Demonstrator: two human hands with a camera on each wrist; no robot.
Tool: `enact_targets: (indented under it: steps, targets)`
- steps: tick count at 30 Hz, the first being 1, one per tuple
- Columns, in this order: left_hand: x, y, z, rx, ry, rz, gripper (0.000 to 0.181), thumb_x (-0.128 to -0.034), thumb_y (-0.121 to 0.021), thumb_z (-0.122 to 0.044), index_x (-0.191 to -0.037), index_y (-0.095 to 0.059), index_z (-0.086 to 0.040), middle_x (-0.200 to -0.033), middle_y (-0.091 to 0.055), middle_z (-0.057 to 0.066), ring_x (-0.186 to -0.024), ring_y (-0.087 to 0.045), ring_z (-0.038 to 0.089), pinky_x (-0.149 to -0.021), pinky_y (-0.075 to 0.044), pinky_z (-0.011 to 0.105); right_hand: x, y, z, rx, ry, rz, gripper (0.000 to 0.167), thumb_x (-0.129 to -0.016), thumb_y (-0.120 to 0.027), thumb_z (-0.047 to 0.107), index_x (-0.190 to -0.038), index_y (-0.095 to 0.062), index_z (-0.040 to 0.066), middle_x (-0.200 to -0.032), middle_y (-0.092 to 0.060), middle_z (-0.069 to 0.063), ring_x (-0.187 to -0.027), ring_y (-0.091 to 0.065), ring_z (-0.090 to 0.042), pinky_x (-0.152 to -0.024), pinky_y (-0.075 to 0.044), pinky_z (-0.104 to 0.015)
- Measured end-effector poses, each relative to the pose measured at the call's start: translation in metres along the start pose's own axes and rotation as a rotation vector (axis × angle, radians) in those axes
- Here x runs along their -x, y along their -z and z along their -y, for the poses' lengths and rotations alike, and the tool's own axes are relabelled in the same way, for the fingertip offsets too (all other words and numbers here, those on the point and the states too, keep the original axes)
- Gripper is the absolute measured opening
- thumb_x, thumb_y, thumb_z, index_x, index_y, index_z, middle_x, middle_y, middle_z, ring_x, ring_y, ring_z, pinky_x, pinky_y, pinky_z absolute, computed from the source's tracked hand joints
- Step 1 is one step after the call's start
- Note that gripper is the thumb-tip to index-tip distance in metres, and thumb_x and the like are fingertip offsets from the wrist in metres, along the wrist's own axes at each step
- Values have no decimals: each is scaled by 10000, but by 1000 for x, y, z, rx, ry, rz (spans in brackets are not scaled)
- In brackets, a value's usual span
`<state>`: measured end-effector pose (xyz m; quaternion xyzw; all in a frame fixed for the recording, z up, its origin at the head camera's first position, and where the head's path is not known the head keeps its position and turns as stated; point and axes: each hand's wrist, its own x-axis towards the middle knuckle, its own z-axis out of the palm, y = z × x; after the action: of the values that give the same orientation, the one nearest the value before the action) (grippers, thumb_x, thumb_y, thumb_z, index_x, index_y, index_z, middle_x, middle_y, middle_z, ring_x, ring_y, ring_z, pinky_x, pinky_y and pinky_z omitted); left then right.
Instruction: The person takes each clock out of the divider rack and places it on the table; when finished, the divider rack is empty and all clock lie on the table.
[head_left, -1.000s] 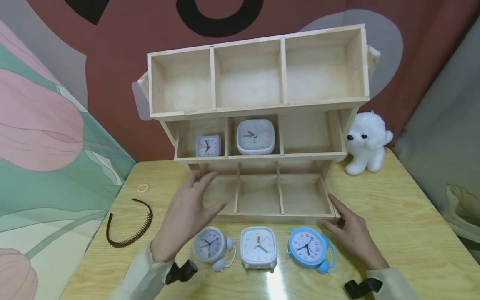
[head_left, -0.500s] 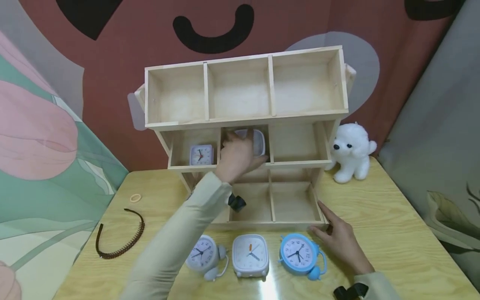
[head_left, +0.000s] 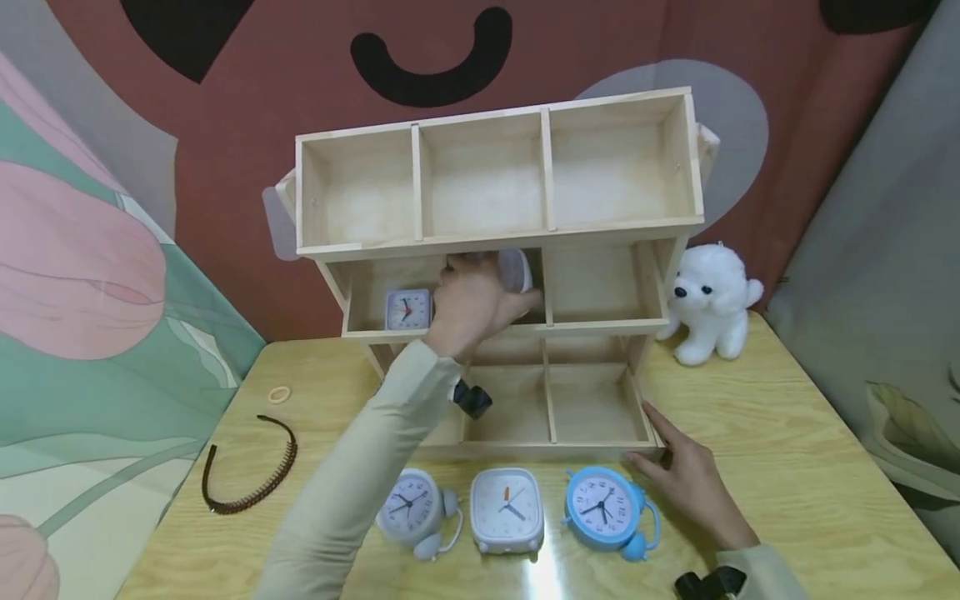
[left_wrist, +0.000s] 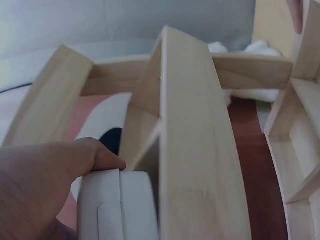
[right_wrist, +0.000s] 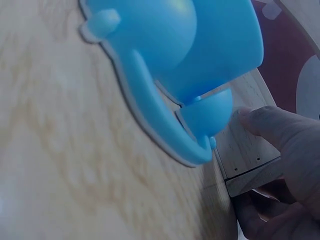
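Clamped on a white clock (head_left: 515,271), the person's left hand (head_left: 472,300) is inside the middle compartment of the middle tier of a wooden shelf (head_left: 480,241), its thumb lying against the clock's casing. From above, that hand hides much of the clock, and I cannot tell whether the clock touches the compartment floor. Their right hand (head_left: 686,483) grips the lower right front corner of the shelf's bottom tier, thumb on the front board and fingers along the side. Just left of the gripped clock, in the next compartment, stands a small lavender clock (head_left: 408,309). Three more clocks line up on the table (head_left: 795,467) before the shelf: a pale round one (head_left: 411,508), a white square one (head_left: 507,508) and a blue one (head_left: 603,504) near the right hand. A white plush dog (head_left: 712,304) sits to the right; a dark headband (head_left: 291,454) lies at the left, near a small ring (head_left: 279,395).
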<state>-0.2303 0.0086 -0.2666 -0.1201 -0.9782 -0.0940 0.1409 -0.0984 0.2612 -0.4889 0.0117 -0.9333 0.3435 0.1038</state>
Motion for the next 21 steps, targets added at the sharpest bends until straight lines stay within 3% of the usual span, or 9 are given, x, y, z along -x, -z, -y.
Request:
enact_targets:
  steps: [5, 8, 11, 15, 21]
  targets:
    - [4, 15, -2, 38, 63, 188, 743, -763, -554, -746, -1033, -597, -55, -951, -573, 188, -799, -600, 290, -547, -538, 372, 0, 1, 3, 12, -2, -13, 828, -822, -767, 316, -1501, -341, 110, -688, -468, -27, -516, -347, -41, -474, -315, -223]
    - [11, 23, -2, 61, 53, 235, 660, -771, -556, -731, -918, -589, -88, -850, -572, 116, -699, -588, 236, -469, -498, 312, 0, 1, 4, 11, -6, -9, 833, -824, -764, 320, -1504, -333, 107, -675, -453, -28, -507, -344, -37, -462, -316, -223]
    - [22, 27, 0, 66, 16, 226, 726, -769, -588, -717, -1126, -570, -85, -935, -588, 153, -748, -601, 262, -498, -520, 321, 0, 0, 4, 13, 8, -17, 828, -820, -770, 306, -1500, -342, 107, -661, -450, -34, -490, -337, -23, -450, -320, -216]
    - [38, 30, 5, 44, -51, 175, 930, -751, -618, -729, -1429, -407, -129, -1141, -564, 260, -913, -607, 350, -631, -567, 413, -1, -1, 3, 15, 34, -32, 820, -816, -774, 297, -1495, -354, 109, -741, -539, -68, -478, -331, -10, -451, -315, -214]
    - [61, 30, 15, 49, -174, 46, 849, -739, -657, -665, -1380, -464, -143, -980, -576, 180, -750, -608, 284, -483, -501, 321, -2, -1, 1, 18, 38, -45, 823, -811, -779, 308, -1492, -362, 108, -865, -627, -116, -490, -340, -8, -463, -309, -216]
